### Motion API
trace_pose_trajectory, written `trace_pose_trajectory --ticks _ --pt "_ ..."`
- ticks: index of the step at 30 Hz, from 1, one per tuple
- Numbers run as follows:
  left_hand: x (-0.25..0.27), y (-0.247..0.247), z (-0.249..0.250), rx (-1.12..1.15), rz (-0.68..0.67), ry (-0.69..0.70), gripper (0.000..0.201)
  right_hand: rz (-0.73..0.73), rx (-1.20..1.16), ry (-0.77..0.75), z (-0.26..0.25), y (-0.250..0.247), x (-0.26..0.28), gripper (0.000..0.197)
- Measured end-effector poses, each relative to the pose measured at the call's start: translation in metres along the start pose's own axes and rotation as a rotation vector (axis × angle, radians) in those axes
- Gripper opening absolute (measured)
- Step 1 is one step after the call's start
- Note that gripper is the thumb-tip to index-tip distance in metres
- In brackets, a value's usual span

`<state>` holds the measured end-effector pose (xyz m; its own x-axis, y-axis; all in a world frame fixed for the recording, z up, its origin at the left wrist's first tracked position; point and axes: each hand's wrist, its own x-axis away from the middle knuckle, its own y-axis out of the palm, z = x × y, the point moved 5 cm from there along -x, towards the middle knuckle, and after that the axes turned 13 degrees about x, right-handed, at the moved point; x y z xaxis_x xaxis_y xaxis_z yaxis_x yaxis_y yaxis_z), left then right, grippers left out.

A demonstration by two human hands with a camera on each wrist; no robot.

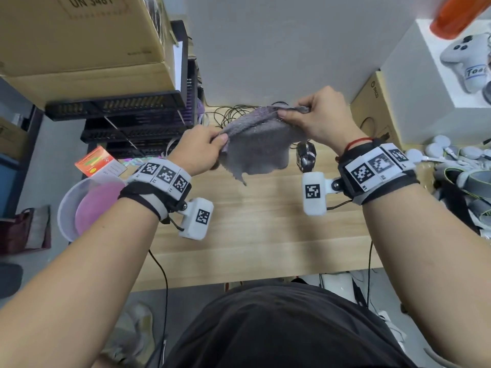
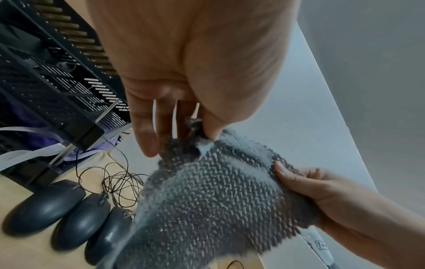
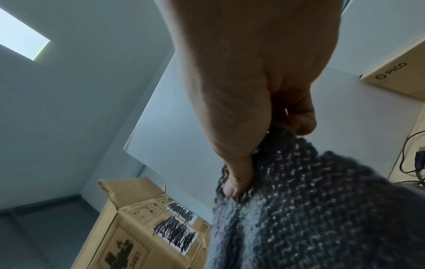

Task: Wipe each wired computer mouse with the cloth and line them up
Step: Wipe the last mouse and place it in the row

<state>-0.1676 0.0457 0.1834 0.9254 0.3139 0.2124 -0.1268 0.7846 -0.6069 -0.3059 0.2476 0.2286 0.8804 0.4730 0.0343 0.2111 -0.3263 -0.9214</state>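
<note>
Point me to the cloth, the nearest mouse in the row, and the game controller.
cloth (image 1: 260, 150): head view, middle of the hanging fabric.
nearest mouse (image 2: 108, 236): left wrist view, top of its shell.
game controller (image 1: 462, 62): head view, middle of its white body.

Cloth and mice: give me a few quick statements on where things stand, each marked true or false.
1. Both hands hold the cloth up off the table. True.
2. The left hand is empty. False: it pinches one edge of the cloth; the right hand pinches another.
3. Three dark mice lie side by side on the table. True.
4. The cloth is wrapped around a mouse. False: it hangs free between the hands.
</note>
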Motion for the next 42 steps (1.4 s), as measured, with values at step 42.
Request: trace_pose_trajectory --ticks 42 --pt "-0.003 0.007 -0.011 -0.056 -0.032 0.008 0.024 -0.349 -0.182 -0.221 -0.018 0.086 0.012 0.021"
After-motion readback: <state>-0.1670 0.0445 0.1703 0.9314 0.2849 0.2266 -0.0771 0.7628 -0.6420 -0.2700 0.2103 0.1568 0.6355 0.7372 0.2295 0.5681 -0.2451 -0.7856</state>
